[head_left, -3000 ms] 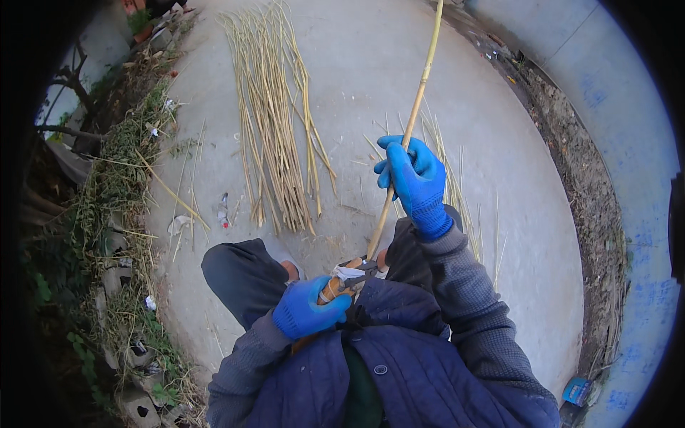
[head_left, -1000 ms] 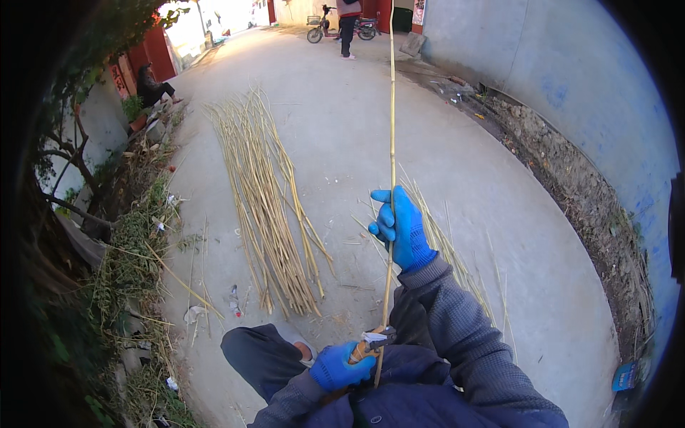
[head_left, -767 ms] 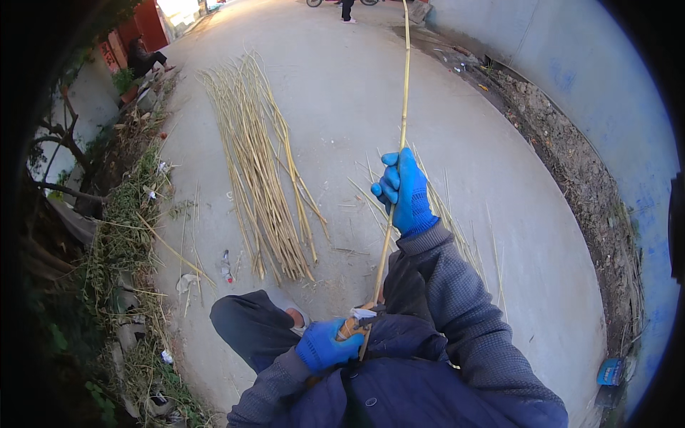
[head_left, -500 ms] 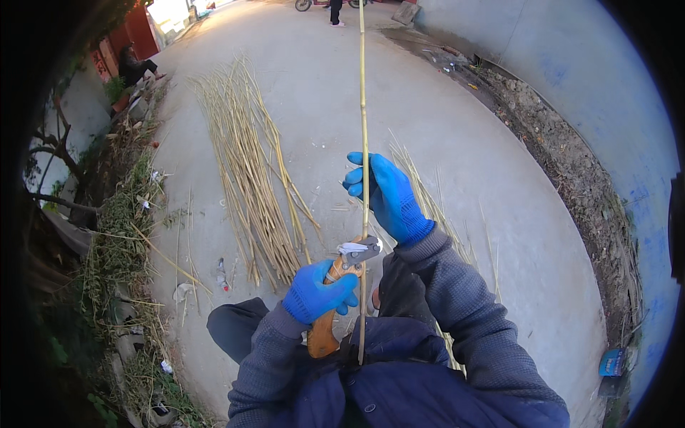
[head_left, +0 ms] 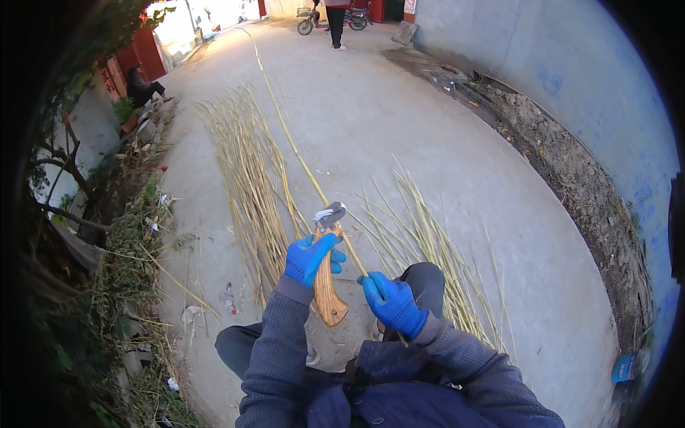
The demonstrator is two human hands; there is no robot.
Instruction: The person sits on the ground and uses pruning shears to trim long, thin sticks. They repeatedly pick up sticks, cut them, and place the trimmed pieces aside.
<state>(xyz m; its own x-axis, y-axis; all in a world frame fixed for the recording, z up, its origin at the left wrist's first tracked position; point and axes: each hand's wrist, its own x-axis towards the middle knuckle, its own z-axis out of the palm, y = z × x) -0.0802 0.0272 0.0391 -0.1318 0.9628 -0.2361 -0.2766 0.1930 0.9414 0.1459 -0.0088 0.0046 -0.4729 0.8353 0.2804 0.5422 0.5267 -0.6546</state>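
Left hand [head_left: 311, 258] grips wooden-handled shears [head_left: 328, 278], blades closed around a long cane [head_left: 300, 157]; right hand [head_left: 391, 304] holds the cane just below. Likely mid-trim — next, steady the cane and squeeze. Cut canes [head_left: 246, 178] lie beyond the hands.

We see a pale concrete ground [head_left: 442, 135] stretching ahead of us. A long bundle of yellow stalks [head_left: 246, 171] lies straight on it to our left, and a looser, fanned scatter of stalks [head_left: 435, 242] lies on it to our right. Small bits of litter [head_left: 228, 296] rest near the weedy left edge. A blue container [head_left: 624, 367] sits by the dirt strip at right.
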